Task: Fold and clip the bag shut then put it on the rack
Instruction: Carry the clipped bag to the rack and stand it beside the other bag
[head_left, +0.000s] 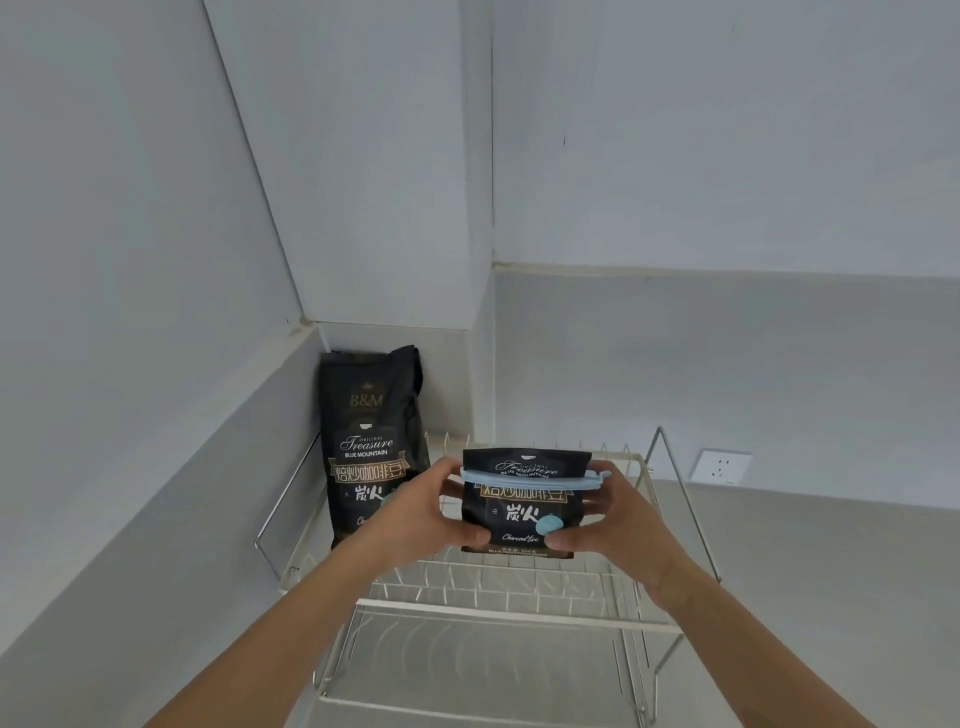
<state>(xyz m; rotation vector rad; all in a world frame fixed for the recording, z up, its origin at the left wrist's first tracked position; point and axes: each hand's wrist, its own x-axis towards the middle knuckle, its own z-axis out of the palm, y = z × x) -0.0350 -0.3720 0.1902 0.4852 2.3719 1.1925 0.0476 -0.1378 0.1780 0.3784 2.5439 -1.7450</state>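
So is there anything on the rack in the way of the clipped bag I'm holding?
Nothing visible blocks it. The clipped bag, held in both hands, hangs over bare wire on the rack. The only other item, a taller bag, stands at the rack's far left corner, clear of that spot.

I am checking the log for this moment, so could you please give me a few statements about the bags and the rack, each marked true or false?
1. Both hands, left hand and right hand, hold the folded bag. True.
2. A red clip holds its fold. False: the clip is light blue.
3. Another bag stands upright in the corner. True.
4. The wire rack hangs from the wall. False: it stands on the counter.
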